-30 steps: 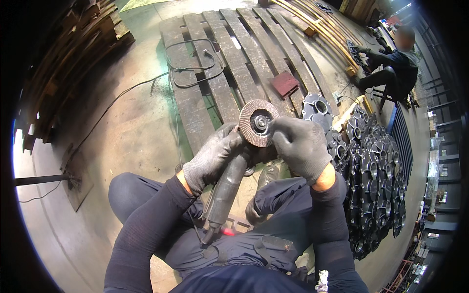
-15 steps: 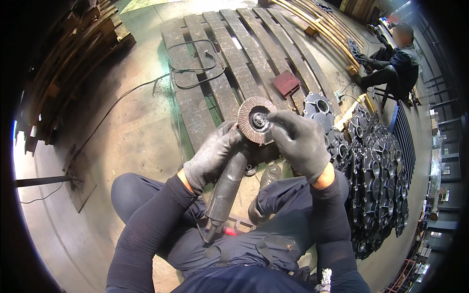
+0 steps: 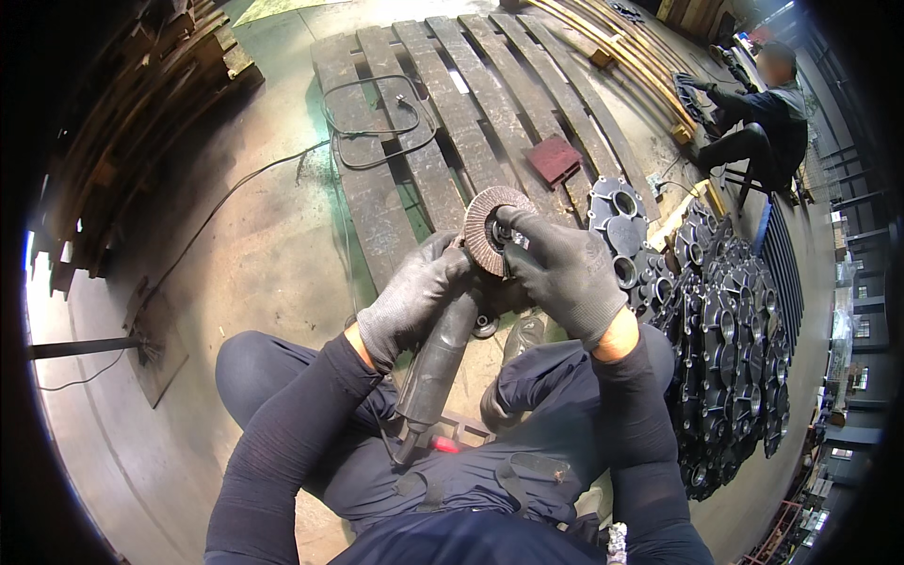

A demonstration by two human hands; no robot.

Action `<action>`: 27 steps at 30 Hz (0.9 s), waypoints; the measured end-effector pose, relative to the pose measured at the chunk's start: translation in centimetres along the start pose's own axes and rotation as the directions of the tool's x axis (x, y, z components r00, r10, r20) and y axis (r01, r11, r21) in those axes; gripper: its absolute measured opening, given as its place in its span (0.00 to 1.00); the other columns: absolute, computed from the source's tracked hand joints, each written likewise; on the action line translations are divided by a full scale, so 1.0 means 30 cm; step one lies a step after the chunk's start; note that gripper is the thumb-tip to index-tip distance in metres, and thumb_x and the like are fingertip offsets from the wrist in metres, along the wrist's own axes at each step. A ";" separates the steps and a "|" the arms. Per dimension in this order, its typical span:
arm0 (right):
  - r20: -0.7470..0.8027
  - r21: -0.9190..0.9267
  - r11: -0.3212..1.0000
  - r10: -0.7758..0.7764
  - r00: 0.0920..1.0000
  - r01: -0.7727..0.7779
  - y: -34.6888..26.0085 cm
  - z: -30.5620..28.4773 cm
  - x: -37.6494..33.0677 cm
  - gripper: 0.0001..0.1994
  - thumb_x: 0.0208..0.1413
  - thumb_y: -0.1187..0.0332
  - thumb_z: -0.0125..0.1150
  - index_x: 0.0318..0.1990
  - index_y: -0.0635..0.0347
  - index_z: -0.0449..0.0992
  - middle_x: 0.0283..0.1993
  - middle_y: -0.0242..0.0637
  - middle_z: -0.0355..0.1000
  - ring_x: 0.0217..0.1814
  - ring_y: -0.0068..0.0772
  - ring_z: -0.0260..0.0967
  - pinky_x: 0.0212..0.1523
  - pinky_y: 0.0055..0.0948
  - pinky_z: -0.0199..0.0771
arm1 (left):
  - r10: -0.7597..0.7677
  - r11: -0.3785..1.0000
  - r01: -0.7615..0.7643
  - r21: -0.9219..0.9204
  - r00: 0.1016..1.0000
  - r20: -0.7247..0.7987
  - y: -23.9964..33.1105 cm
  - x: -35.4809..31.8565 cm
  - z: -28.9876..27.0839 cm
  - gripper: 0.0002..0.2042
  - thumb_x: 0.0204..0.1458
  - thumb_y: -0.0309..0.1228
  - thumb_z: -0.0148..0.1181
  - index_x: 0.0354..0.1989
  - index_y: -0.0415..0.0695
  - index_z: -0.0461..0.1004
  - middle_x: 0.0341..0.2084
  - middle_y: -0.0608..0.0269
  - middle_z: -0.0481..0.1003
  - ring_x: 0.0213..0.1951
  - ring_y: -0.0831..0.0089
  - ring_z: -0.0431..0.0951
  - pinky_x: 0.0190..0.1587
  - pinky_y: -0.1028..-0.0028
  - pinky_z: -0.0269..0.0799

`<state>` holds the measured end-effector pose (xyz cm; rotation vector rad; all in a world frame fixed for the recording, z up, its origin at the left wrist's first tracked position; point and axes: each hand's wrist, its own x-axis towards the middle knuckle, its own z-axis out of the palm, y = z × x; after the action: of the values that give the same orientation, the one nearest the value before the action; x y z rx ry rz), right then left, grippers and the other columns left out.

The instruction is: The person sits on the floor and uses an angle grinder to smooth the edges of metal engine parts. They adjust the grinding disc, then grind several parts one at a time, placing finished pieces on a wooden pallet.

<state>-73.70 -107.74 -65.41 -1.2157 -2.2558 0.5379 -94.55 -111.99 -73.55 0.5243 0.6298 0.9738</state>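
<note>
A dark grey angle grinder (image 3: 438, 353) stands slanted between my knees, its cord end down by my lap. My gloved left hand (image 3: 410, 297) is closed around the grinder near its head. A brown flap disc (image 3: 482, 224) sits on that head, facing up and to the right. The thumb and fingers of my gloved right hand (image 3: 570, 273) pinch the lock nut (image 3: 502, 233) at the disc's centre, hiding most of it and the disc's right side.
Ahead lies a slatted pallet (image 3: 377, 202) with a coiled cable (image 3: 377, 122) and a dark red block (image 3: 554, 161). Black metal castings (image 3: 725, 330) are piled at my right. A co-worker (image 3: 767, 122) sits at the far right. Stacked wood (image 3: 141, 122) stands at the left.
My right fingers have moved from the disc's right edge inward onto its hub and closed there. The disc is tilted a little differently. The co-worker's arms have shifted.
</note>
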 end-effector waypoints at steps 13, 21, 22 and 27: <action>0.053 -0.049 0.948 -0.313 0.948 0.316 -0.189 -0.038 0.031 0.33 0.56 0.57 0.78 0.69 0.59 0.79 0.69 0.52 0.74 0.70 0.59 0.72 0.69 0.51 0.72 | 0.021 0.992 -0.022 0.126 1.000 0.005 0.074 -0.181 -0.015 0.19 0.73 0.35 0.60 0.68 0.42 0.73 0.57 0.60 0.80 0.59 0.72 0.80 0.65 0.68 0.77; 0.075 -0.304 0.924 -0.219 0.973 0.231 -0.453 0.009 -0.152 0.47 0.64 0.27 0.57 0.73 0.62 0.73 0.66 0.58 0.70 0.69 0.65 0.68 0.68 0.56 0.68 | 0.115 0.938 -0.065 0.341 0.985 -0.128 0.012 -0.437 0.049 0.21 0.69 0.37 0.60 0.65 0.36 0.74 0.49 0.58 0.81 0.49 0.76 0.79 0.53 0.70 0.77; 0.045 -0.328 0.939 -0.096 0.994 0.106 -0.488 0.041 -0.165 0.46 0.65 0.28 0.57 0.74 0.62 0.72 0.64 0.58 0.71 0.67 0.63 0.69 0.66 0.53 0.70 | 0.074 0.925 -0.007 0.380 0.984 -0.162 0.027 -0.462 0.053 0.20 0.69 0.37 0.60 0.63 0.36 0.75 0.48 0.59 0.82 0.49 0.76 0.78 0.53 0.71 0.77; 0.048 -0.244 0.969 -0.017 0.999 0.028 -0.373 -0.064 -0.190 0.41 0.65 0.40 0.67 0.73 0.65 0.71 0.70 0.58 0.69 0.73 0.62 0.67 0.72 0.52 0.69 | 0.211 0.928 -0.156 0.337 0.969 -0.131 0.029 -0.491 0.105 0.17 0.70 0.37 0.58 0.56 0.35 0.79 0.42 0.58 0.83 0.44 0.69 0.80 0.51 0.65 0.78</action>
<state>-77.09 -118.18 -59.04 -1.3047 -2.4272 0.2872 -98.96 -124.88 -67.05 0.8120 0.9121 1.1055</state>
